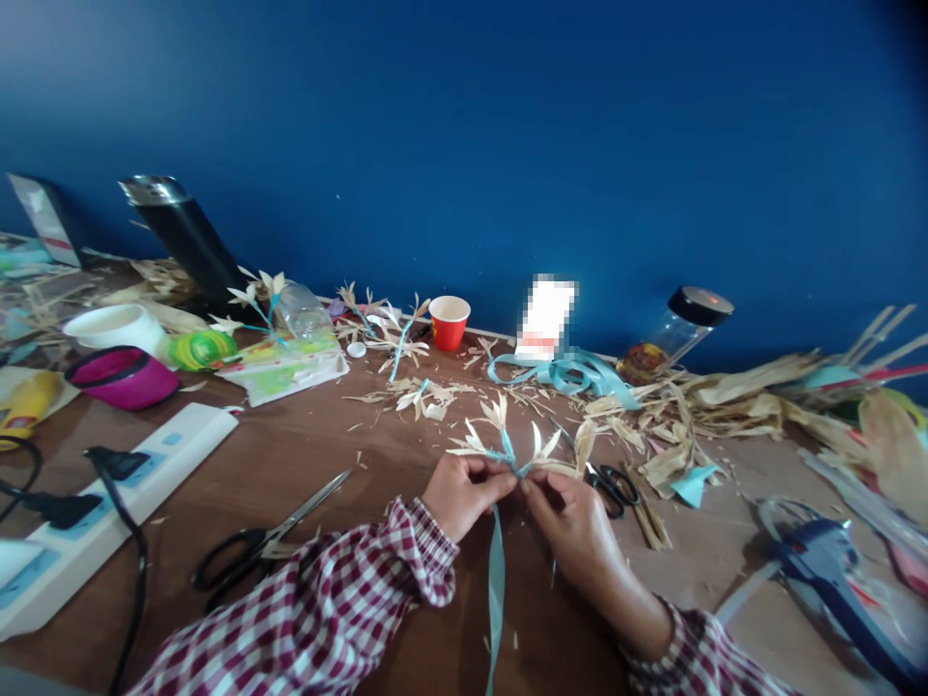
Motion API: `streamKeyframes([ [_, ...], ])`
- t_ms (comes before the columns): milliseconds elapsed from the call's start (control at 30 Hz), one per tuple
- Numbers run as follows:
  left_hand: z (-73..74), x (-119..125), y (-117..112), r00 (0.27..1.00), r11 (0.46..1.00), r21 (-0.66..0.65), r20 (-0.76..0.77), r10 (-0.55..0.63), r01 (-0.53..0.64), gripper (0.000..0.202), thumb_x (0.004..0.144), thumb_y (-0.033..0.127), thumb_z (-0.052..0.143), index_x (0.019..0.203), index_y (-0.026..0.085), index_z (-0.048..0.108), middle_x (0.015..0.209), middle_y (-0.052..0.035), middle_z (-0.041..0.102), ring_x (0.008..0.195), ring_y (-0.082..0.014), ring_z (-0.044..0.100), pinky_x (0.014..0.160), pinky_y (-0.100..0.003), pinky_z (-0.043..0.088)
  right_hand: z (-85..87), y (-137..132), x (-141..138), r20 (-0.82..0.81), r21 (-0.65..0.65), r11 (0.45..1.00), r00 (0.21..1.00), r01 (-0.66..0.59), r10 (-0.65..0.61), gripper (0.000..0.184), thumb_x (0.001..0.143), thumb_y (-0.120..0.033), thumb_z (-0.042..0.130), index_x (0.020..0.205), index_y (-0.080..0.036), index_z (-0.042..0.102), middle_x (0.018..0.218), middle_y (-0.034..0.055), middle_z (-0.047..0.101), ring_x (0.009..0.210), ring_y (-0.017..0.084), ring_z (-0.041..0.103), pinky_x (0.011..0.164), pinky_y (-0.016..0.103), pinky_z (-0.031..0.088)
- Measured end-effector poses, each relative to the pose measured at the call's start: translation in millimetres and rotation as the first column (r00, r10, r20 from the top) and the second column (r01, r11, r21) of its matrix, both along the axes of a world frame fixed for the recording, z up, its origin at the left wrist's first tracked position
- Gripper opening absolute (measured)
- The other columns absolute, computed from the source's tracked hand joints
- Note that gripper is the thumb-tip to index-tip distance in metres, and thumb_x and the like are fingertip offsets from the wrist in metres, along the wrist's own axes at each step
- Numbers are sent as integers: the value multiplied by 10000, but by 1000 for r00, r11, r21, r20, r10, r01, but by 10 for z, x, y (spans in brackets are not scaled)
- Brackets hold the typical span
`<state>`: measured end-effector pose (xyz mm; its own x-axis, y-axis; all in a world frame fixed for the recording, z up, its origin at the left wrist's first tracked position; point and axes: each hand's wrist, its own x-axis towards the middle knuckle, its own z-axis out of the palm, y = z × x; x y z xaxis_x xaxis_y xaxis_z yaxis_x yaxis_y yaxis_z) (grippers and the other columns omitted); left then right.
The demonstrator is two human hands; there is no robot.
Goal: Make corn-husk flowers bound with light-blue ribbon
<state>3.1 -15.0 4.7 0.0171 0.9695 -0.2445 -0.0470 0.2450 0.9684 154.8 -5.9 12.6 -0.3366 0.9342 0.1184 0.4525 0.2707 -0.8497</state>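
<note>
My left hand point(464, 493) and my right hand point(569, 517) meet over the brown table, both pinched on a small husk flower point(507, 440) with pale pointed petals. A light blue ribbon point(496, 580) is wound at the flower's base and hangs down between my wrists toward me. Both sleeves are red and white check. Small black-handled scissors point(613, 483) lie just right of my right hand. Larger black-handled scissors point(261, 541) lie to the left of my left forearm.
Husk scraps point(696, 411) litter the table to the right, with a blue glue gun point(826, 561). A red paper cup point(449, 321), a ribbon coil point(565, 372) and a jar point(678, 333) stand by the blue wall. A white power strip point(108, 503) and a pink bowl point(120, 379) are at left.
</note>
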Motion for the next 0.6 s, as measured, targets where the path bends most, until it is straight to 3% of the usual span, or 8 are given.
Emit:
streamKeyframes([
  [167, 12, 12, -10, 1000, 999, 42, -28, 2, -1, 195, 654, 314, 659, 671, 122, 685, 542, -2, 603, 427, -69, 426, 411, -193, 366, 14, -11, 13, 8, -11, 1000, 1000, 7, -7, 211, 833, -290, 503, 705, -162, 610, 644, 15, 615, 620, 153, 547, 585, 231, 412],
  [500, 21, 16, -21, 998, 999, 27, -66, 20, -18, 185, 651, 289, 664, 701, 114, 696, 594, -24, 650, 463, -91, 486, 424, -199, 370, -6, -2, 22, 0, -20, 1000, 1000, 8, -8, 198, 832, -294, 510, 750, -160, 631, 686, 27, 642, 655, 163, 569, 610, 236, 426],
  [600, 20, 20, -25, 996, 997, 78, -81, 31, -25, 162, 661, 271, 663, 677, 112, 693, 633, -38, 672, 527, -109, 535, 475, -206, 394, -17, -12, 23, -2, -40, 999, 1000, 11, -12, 208, 837, -301, 502, 738, -161, 621, 660, 19, 625, 634, 156, 553, 590, 231, 418],
])
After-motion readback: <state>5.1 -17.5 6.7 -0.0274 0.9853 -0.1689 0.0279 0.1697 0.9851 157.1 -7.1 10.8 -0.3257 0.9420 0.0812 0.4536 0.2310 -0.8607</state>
